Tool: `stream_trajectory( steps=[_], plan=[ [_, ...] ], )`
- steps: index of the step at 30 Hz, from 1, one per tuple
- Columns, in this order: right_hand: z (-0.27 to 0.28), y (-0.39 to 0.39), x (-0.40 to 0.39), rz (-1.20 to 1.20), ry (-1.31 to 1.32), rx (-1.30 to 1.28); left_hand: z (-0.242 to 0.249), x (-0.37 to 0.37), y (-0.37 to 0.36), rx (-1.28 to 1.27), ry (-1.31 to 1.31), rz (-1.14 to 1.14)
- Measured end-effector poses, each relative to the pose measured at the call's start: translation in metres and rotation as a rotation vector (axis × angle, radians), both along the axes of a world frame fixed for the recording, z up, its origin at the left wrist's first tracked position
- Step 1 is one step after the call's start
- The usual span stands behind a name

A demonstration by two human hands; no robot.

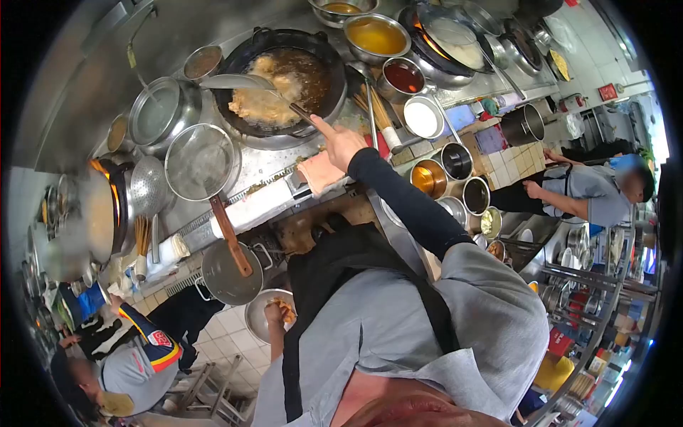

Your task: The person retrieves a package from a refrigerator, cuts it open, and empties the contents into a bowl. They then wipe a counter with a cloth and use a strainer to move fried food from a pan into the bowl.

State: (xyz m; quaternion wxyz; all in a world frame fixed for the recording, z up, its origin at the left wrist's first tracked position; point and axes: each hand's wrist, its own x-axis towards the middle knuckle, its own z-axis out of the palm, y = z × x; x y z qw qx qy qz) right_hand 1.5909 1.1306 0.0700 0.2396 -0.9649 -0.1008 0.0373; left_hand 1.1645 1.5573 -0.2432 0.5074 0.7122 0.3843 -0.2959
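Note:
My right hand (343, 147) is closed round the handle of a wok ladle (242, 82), with the index finger stretched along it. The ladle's broad metal head is over the near-left part of a black wok (334, 89). Pale golden food (263, 103) bubbles in the wok's dark oil. Lower down, my left hand (275, 313) is inside a metal bowl (255, 313), its fingers curled at orange-coated food pieces (287, 310); the fingertips are partly hidden. A wire strainer (201, 162) with a wooden handle lies left of the wok.
A grey two-handled pot (231, 276) stands below the strainer's handle. Bowls of yellow liquid (376, 35) and red liquid (403, 75) line the wok's right. Flames show beside another wok (107, 206) at left. Co-workers stand at right (583, 188) and lower left (135, 366).

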Motion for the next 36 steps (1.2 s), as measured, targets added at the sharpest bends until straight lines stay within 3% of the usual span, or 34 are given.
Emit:
stream_trajectory(
  steps=[2,4,8,9,13,16,21,24,27,29,32,33,35,36],
  plan=[
    [-0.027,0.001,-0.002,0.017,-0.021,0.127,-0.014,-0.014,0.0,-0.07,-0.034,0.107],
    [-0.036,-0.003,-0.01,0.028,0.021,0.199,0.002,0.003,-0.016,-0.202,0.092,0.538],
    [-0.019,-0.03,-0.025,-0.051,0.099,0.095,0.015,0.011,-0.029,-0.146,0.137,0.562],
    [-0.016,-0.035,-0.03,-0.031,-0.009,0.152,0.019,0.009,-0.031,-0.174,0.154,0.6],
    [-0.018,-0.04,-0.02,-0.095,0.057,0.001,0.033,-0.001,-0.048,-0.093,0.167,0.507],
    [-0.043,-0.042,0.014,-0.072,-0.06,0.129,0.028,-0.017,-0.052,-0.082,0.176,0.45],
    [-0.042,-0.052,0.033,-0.196,-0.168,0.199,0.0,-0.023,-0.047,-0.167,0.13,0.539],
    [-0.019,-0.053,0.034,-0.265,-0.014,0.247,-0.02,-0.027,-0.043,-0.216,0.085,0.598],
    [-0.04,-0.034,0.034,-0.106,-0.194,0.458,0.012,-0.015,-0.059,-0.085,0.114,0.58],
    [-0.032,-0.012,0.028,-0.069,-0.106,0.512,0.033,-0.007,-0.067,-0.061,0.161,0.596],
    [-0.029,0.012,0.022,-0.082,0.074,0.518,0.027,-0.02,-0.069,-0.067,0.122,0.662],
    [-0.037,0.016,0.021,-0.065,0.083,0.518,0.014,-0.032,-0.064,-0.094,0.148,0.618],
    [-0.046,0.018,0.019,-0.031,0.07,0.454,0.021,-0.071,-0.068,-0.047,-0.125,0.303],
    [-0.044,0.018,0.022,-0.048,0.091,0.377,0.025,-0.073,-0.071,-0.023,-0.127,0.223]
  ],
)
